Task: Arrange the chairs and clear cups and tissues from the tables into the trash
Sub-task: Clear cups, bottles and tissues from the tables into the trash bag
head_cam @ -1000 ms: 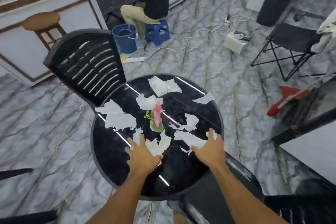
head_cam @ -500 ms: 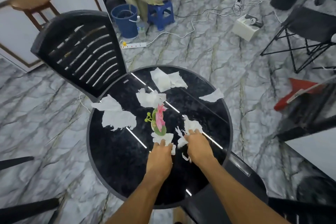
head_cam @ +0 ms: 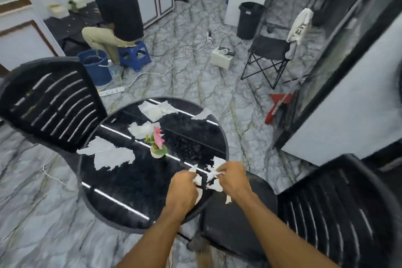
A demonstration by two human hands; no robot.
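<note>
A round black glossy table (head_cam: 130,191) holds several torn white tissues. My left hand (head_cam: 181,189) grips a crumpled tissue wad (head_cam: 197,179) above the table's near right edge. My right hand (head_cam: 233,180) grips more torn tissue pieces (head_cam: 214,175) beside it. Loose tissues lie at the left (head_cam: 111,155), at the middle behind the flower (head_cam: 140,129), at the far side (head_cam: 155,110) and far right (head_cam: 202,114). One black slatted chair (head_cam: 52,102) stands at the table's left, another (head_cam: 322,213) at the near right. A black trash bin (head_cam: 249,20) stands far back.
A small pink flower in a white pot (head_cam: 158,144) sits mid-table. A person (head_cam: 115,15) sits on a blue stool (head_cam: 134,54) beside a blue bucket (head_cam: 95,67). Cables and a power strip (head_cam: 112,91) cross the marble floor. A black folding chair (head_cam: 269,54) and a red object (head_cam: 277,104) stand right.
Both hands went from lying flat on the tissues to gathering them, and now grip the wads lifted near the table's right edge. The view has tilted up and shifted.
</note>
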